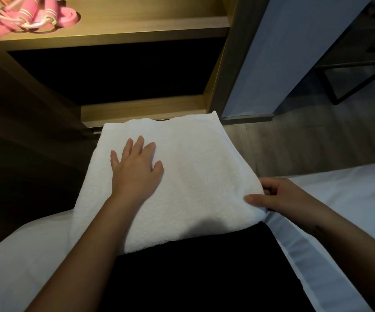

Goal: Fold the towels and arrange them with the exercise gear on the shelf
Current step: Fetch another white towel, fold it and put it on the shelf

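Firstly, white towel (182,176): folded into a thick rectangle, lying across the person's lap on dark clothing (193,273), its far edge near the foot of the shelf unit.
Left hand (134,167): flat on the towel's left part, palm down, fingers straight and spread apart.
Right hand (278,197): at the towel's right edge, thumb on top and fingers curled beneath, pinching the layers.
Shelf (137,30): light wood board, lit, at the top of the view.
Contents of shelf: pink exercise gear (24,15), a heap of pink ribbed handles, pale cord and a pink strap, at the left end.
Lower compartment (114,73): dark; contents cannot be made out.
Bed (350,194): white sheet on both sides of the person.
Floor (294,143): grey wood planks, right of the unit.
Black metal frame (350,86): standing on the floor, upper right.
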Available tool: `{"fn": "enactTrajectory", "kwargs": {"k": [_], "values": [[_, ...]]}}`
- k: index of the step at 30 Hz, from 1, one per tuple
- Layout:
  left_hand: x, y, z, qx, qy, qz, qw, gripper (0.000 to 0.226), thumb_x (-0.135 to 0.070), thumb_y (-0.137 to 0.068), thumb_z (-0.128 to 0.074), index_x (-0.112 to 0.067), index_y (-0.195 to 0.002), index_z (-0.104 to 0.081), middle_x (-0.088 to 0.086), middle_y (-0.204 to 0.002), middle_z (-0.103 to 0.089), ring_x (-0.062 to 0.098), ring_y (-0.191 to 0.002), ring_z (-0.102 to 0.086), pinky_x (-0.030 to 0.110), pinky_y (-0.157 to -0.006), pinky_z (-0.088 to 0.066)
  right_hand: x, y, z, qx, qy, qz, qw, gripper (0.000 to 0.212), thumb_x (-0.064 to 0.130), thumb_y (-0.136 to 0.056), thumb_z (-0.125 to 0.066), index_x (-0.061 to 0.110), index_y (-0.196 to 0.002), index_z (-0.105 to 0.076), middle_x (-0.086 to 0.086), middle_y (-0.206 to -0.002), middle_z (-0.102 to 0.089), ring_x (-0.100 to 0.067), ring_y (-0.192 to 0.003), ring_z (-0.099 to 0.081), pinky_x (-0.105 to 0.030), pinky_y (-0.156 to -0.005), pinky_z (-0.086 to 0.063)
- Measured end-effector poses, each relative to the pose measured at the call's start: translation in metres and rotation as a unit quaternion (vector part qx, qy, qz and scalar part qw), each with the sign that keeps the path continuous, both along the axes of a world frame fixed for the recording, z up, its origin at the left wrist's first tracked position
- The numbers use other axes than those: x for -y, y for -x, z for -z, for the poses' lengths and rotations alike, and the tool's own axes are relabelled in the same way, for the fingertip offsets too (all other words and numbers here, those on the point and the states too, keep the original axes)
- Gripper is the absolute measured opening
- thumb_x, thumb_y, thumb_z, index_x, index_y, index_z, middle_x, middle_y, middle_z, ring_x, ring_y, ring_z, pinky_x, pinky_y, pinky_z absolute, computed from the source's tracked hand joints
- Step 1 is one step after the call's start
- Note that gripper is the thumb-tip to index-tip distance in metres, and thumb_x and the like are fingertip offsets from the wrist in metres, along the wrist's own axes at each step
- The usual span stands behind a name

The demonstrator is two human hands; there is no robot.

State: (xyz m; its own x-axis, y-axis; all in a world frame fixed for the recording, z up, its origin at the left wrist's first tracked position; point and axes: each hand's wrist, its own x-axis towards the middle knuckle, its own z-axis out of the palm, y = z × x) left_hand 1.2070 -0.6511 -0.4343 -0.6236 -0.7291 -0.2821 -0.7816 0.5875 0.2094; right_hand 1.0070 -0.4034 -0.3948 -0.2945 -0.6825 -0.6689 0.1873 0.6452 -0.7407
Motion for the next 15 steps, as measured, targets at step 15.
{"fn": "enactTrajectory", "kwargs": {"k": [15], "values": [[0.003, -0.004, 0.008, 0.002, 0.007, -0.024, 1.0, 0.054, -0.048, -0.099, -0.034, -0.034, -0.151, -0.024, -0.001, -0.165, -0.004, 0.023, -0.151, 0.003, 0.059, -0.117, 0.001, 0.011, 0.021, 0.013, 0.174, -0.04, -0.1, 0.979, 0.056, 0.035, -0.08, -0.076, 0.014, -0.127, -0.057, -0.005, -0.123, -0.068, -0.022, -0.116, -0.064, -0.029, -0.091, -0.054]]}}
